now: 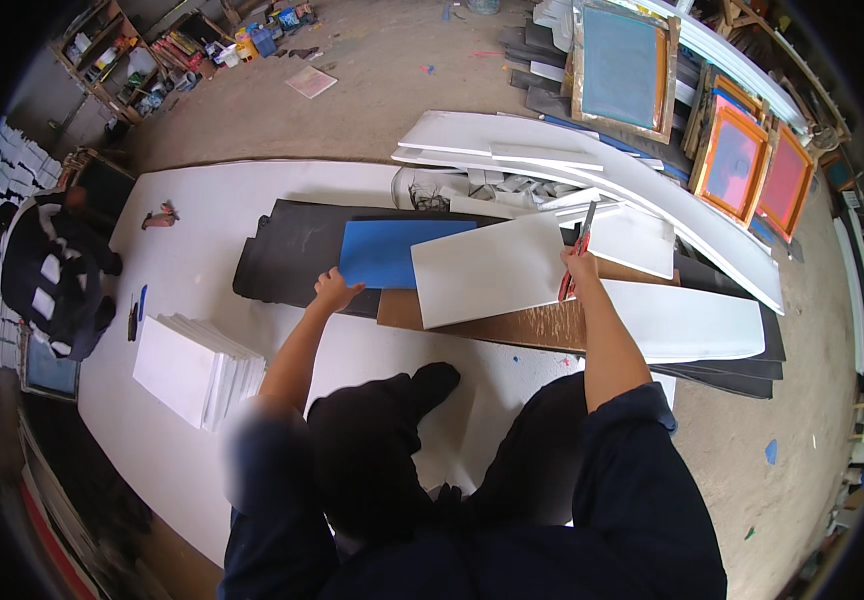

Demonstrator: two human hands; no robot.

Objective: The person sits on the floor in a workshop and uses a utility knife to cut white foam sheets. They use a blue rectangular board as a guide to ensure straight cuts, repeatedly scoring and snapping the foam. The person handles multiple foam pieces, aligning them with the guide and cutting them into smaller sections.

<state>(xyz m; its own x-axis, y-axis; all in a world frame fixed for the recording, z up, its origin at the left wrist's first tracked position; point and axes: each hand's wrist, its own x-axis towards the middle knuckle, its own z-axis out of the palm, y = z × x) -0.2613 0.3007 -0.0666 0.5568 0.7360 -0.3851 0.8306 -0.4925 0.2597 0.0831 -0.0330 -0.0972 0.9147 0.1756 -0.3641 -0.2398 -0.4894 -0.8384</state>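
My right hand (580, 268) is closed around a red utility knife (584, 240), its blade end pointing away from me. It is over the right end of a white rectangular board (487, 275). That board overlaps the right part of a blue sheet (377, 252). My left hand (335, 290) is at the blue sheet's near left corner, thumb apart from the fingers. Beneath these lie a black sheet (287, 250) and a brown, scuffed board (537, 324). Another white board (677, 320) rests to the right of the knife hand.
A stack of white panels (197, 370) stands to my left, with slim tools (135, 315) beyond it. Long white strips (642, 195) and offcuts lie behind the boards. Framed screens (624, 65) lean at the far right. A dark, white-patched form (57, 275) is at the left edge.
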